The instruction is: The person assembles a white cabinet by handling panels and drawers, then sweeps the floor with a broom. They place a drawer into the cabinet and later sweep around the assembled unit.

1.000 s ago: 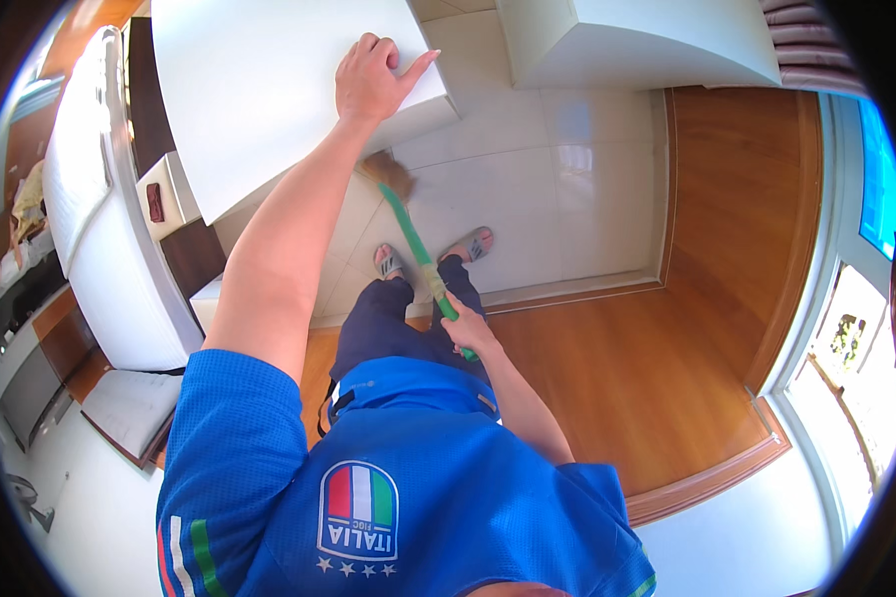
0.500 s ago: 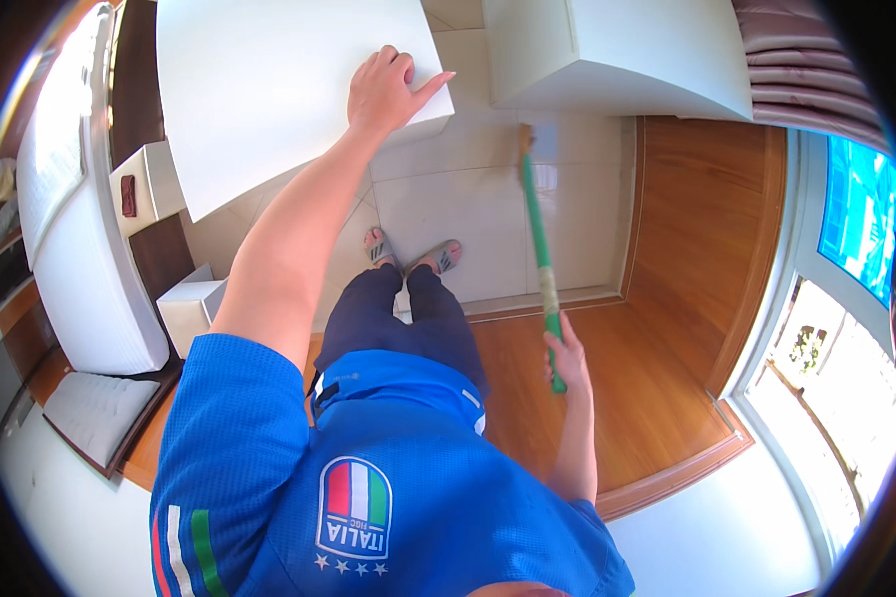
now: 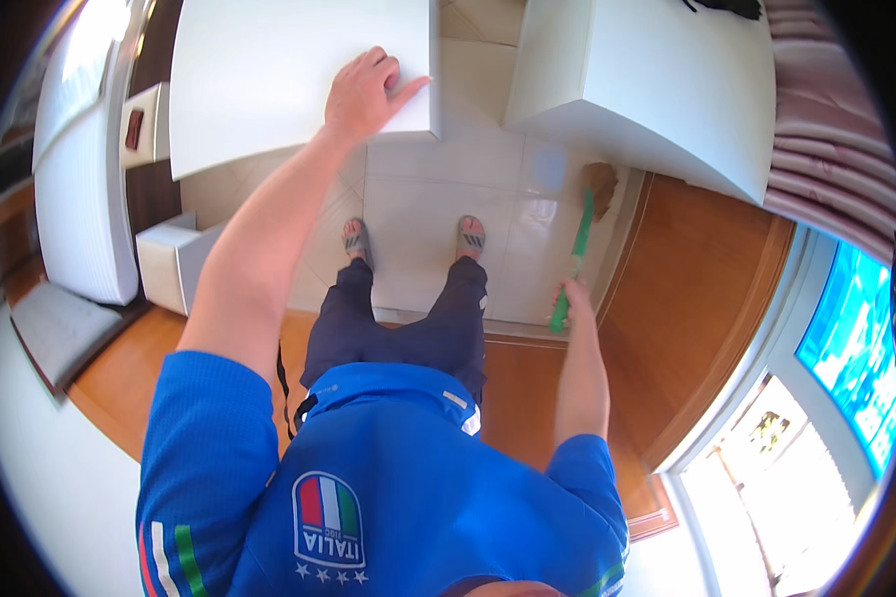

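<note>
My left hand (image 3: 361, 98) rests on the white tabletop (image 3: 249, 85) near its right corner, thumb stretched out and fingers partly bent, holding nothing. Lower right, my right hand (image 3: 574, 301) is wrapped round the green handle of a broom (image 3: 583, 231). The broom slants away from me, and its brown head (image 3: 601, 187) is on the tiled floor beside the wooden panel, just below the white cabinet (image 3: 657, 99). My right fingers are partly hidden behind the handle.
My sandalled feet stand apart on pale tiles (image 3: 423, 199). A wooden panel (image 3: 702, 269) and a window (image 3: 846, 348) lie to the right. A mauve curtain (image 3: 826, 119) hangs at the far right. An open white drawer (image 3: 169, 269) juts out at left.
The broom head has moved right and slightly nearer, toward the wooden panel. My feet have moved apart. My left hand stays on the tabletop, and the whole view has shifted.
</note>
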The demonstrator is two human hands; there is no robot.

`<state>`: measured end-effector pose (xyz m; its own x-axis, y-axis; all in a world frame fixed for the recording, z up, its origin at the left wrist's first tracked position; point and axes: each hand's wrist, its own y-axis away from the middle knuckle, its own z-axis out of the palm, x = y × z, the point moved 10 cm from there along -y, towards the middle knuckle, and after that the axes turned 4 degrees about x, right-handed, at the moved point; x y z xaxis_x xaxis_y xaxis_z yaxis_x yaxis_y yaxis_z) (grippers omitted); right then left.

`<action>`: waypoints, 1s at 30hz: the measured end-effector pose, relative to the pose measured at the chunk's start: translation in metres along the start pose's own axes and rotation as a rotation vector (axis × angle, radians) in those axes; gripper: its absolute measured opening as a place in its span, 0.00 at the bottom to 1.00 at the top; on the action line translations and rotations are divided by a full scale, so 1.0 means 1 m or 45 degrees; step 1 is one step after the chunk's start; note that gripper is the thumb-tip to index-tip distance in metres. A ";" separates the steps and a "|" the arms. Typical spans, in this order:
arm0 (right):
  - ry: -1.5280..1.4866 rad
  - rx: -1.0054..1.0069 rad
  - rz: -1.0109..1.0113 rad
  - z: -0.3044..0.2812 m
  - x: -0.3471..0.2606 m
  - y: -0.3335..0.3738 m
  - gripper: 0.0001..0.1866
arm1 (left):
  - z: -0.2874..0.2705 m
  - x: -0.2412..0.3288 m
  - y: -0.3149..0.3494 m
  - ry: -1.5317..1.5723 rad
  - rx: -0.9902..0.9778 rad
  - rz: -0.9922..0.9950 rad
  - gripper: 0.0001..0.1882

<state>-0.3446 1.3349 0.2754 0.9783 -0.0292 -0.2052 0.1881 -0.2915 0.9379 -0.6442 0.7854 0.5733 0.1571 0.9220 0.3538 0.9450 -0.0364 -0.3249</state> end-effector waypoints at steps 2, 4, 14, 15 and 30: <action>0.258 0.099 -0.247 0.036 -0.024 -0.001 0.26 | -0.001 -0.009 0.004 -0.096 -0.004 -0.031 0.25; 0.327 0.024 -0.284 0.081 -0.027 0.016 0.31 | -0.013 -0.006 0.008 -0.176 0.104 0.008 0.23; 0.778 -1.007 0.202 0.270 0.053 0.167 0.29 | -0.068 0.078 0.246 0.341 0.410 -0.992 0.12; 0.771 -1.132 0.230 0.291 0.056 0.187 0.27 | -0.062 0.092 0.303 0.278 0.388 -1.136 0.11; 1.257 -0.891 -0.154 0.177 -0.064 0.243 0.24 | 0.027 0.375 0.745 0.304 0.504 -2.681 0.24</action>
<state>-0.3766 1.0971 0.4670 0.5397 0.7917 -0.2864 -0.0093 0.3458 0.9383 0.1112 1.1142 0.4404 -0.7118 -0.5755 0.4026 -0.3667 0.7935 0.4857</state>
